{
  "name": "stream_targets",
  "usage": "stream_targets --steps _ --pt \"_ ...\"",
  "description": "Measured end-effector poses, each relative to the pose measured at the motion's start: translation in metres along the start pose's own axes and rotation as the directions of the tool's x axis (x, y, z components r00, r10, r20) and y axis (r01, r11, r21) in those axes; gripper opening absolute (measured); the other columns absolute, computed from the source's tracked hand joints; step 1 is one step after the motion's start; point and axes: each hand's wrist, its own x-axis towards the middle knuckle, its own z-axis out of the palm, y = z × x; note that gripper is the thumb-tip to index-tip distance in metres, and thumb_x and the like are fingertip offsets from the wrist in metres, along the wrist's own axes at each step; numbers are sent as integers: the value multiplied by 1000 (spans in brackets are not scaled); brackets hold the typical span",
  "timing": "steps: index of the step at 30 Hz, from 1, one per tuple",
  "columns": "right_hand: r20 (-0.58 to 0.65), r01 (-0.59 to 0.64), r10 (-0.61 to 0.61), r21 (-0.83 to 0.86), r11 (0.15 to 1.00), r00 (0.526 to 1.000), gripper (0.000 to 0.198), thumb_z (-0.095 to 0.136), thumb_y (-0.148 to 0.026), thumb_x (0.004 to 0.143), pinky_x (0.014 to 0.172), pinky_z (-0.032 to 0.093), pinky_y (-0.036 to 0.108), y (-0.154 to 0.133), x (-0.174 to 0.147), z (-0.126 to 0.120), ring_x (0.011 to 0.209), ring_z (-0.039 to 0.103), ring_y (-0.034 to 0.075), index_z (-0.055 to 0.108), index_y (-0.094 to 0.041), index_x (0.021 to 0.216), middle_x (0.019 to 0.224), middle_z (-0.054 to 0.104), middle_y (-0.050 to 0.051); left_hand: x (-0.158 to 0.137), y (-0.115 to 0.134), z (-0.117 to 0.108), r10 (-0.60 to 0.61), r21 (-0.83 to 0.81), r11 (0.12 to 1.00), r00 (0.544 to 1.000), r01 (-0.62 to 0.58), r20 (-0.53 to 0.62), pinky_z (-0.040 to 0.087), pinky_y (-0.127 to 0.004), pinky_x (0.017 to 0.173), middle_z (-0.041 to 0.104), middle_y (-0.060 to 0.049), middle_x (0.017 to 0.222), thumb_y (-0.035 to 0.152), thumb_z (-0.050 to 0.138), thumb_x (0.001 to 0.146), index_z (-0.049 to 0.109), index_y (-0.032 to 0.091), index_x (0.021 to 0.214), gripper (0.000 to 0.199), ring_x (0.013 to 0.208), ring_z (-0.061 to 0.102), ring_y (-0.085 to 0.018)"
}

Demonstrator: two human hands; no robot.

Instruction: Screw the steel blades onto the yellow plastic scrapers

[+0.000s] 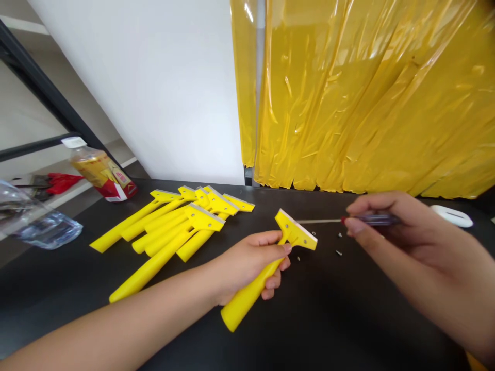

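Observation:
My left hand (257, 263) is wrapped round the neck of a yellow scraper (247, 296), its wide head tilted up to the right with two screws in its face. Between the thumb and fingers of my right hand (398, 232) is a screwdriver (371, 220), its thin shaft pointing left. The shaft's end lies close to the scraper's head; whether they touch I cannot tell. Small screws (339, 253) and tiny metal bits lie on the black table below the shaft. Left of my left hand, several more yellow scrapers (154, 263) rest in an overlapping pile.
A drink bottle (101, 170) with a white cap stands at the back left, near a clear plastic container (50, 226) and a red-handled item (64, 182). Behind the black table (309, 330) are a white panel (166, 93) and yellow plastic sheeting (367, 98). A white object (452, 216) lies at right.

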Motion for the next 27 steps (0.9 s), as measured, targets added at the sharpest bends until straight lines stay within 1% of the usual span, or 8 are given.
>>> stream_targets --steps 2,4,8,11,14,19,23,27 --pt "-55 -112 119 116 987 991 25 70 -56 100 71 58 35 4 2 -4 84 76 24 69 -34 111 99 79 3 -3 3 -4 91 168 982 995 -83 -44 40 -22 50 53 4 85 43 65 104 64 22 110 22 54 45 -8" --pt "-103 -137 160 204 969 982 22 65 -55 104 81 59 37 7 5 -7 96 77 27 68 -34 109 105 80 4 -8 7 -8 276 475 857 956 -199 -98 48 -26 60 59 0 89 41 59 107 70 23 127 29 65 55 -13" --pt "-59 -95 100 77 992 993 25 55 -52 107 90 60 43 9 10 -5 103 76 29 67 -31 106 106 78 5 -18 11 -12 552 943 280 834 -181 -4 55 -38 91 70 -8 120 33 47 111 56 34 162 52 99 69 -24" --pt "213 -118 129 -62 991 969 34 53 -59 104 72 58 38 9 7 4 84 73 26 68 -29 100 86 74 3 -19 7 -8 526 995 24 848 -94 67 56 -45 95 70 -10 122 29 40 113 48 28 168 56 106 70 -29" --pt "483 -181 221 -129 975 848 44 52 -62 104 57 47 30 7 2 17 67 61 19 60 -26 80 71 62 0 -18 1 -3 513 996 -64 853 -66 90 55 -51 101 71 -15 124 30 38 114 45 15 168 56 116 68 -34" --pt "582 -318 308 -87 944 753 42 55 -55 102 53 33 26 7 1 30 62 45 14 52 -23 75 68 50 -4 -18 -2 1 495 992 -120 864 -37 92 57 -50 99 72 -17 127 30 36 115 51 12 164 54 116 69 -33" --pt "608 -349 292 -26 937 739 44 57 -60 101 55 33 26 8 2 36 64 43 14 56 -23 77 70 49 -4 -18 -2 3 481 990 -143 873 -12 80 58 -50 97 73 -18 127 28 36 114 51 12 164 54 116 70 -35" --pt "558 -304 270 -33 952 785 45 57 -58 102 52 33 25 11 4 26 63 43 14 53 -23 74 67 47 -4 -17 -2 2 468 991 -131 882 14 50 59 -53 96 73 -20 125 26 38 113 52 11 164 54 115 71 -38"
